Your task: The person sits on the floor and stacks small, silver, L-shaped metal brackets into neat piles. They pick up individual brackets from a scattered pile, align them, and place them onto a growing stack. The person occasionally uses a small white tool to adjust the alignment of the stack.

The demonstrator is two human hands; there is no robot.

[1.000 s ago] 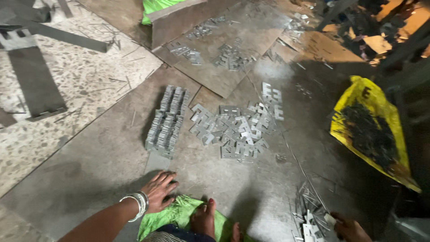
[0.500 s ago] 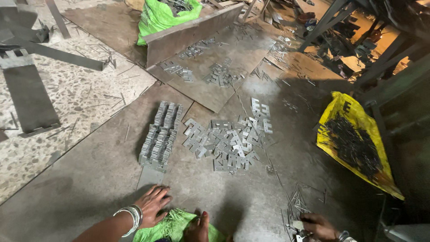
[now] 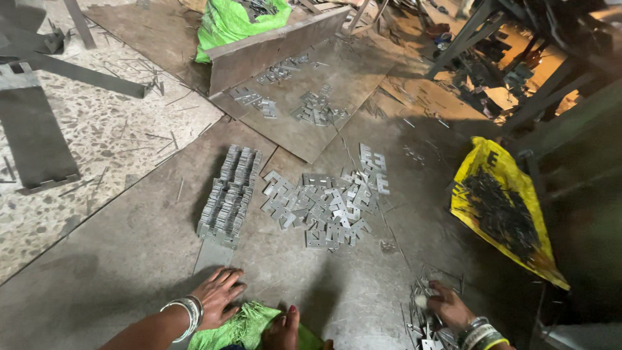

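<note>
My left hand (image 3: 217, 295) rests flat on the grey metal floor sheet (image 3: 129, 259), fingers spread, just below a flat metal strip (image 3: 212, 256) and a neat stack of small metal brackets (image 3: 230, 194). It holds nothing. My right hand (image 3: 446, 304) is at the lower right, fingers curled over a small heap of thin metal pins and bracket pieces (image 3: 427, 324); whether it grips any is unclear. A loose pile of flat metal brackets (image 3: 324, 204) lies between and above the two hands. My foot (image 3: 285, 327) and green cloth (image 3: 243, 327) show at the bottom edge.
A yellow sack (image 3: 502, 210) filled with dark metal scraps lies at the right. Further back, a raised metal sheet (image 3: 304, 104) carries more bracket clusters, beside a steel angle bar (image 3: 272, 45) and a green bag (image 3: 236, 19). Steel bars (image 3: 35, 139) lie at the left on terrazzo.
The view has tilted downward. My right hand has come further into view and settled on the small heap of pins at the lower right. My left hand stays planted on the floor.
</note>
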